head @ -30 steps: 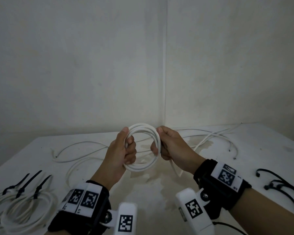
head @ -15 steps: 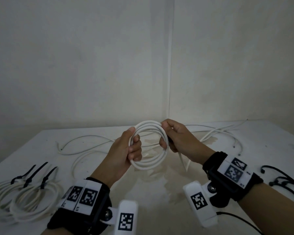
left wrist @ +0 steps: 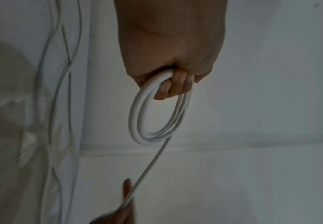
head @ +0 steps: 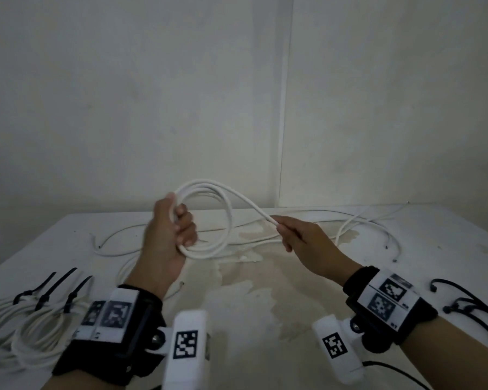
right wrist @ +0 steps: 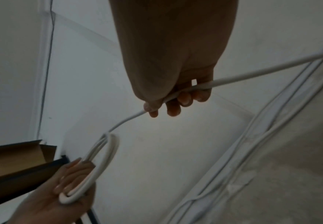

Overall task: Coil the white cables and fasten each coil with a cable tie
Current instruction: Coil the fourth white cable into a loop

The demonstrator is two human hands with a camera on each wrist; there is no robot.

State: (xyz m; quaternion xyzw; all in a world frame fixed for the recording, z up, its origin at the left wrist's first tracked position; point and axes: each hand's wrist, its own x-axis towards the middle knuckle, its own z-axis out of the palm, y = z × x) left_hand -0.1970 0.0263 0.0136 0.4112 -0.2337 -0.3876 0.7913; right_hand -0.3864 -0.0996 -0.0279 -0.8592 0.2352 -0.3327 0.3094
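left hand (head: 168, 235) grip curled round white round-section cable coil (head: 206, 218), held above white worktop (head: 265, 305) centre | right hand (head: 301, 237) grip pinching its loose strand at 3 o'clock of coil | tied white coils with black ties (head: 26, 325) at 8 o'clock

My white table (head: 279, 327) has a brownish stain across its middle. At its near left lie coiled white cables (head: 20, 330) bound with black ties (head: 55, 287). Loose white cables (head: 358, 223) trail along the far side. Loose black cable ties (head: 468, 302) lie at the near right edge.
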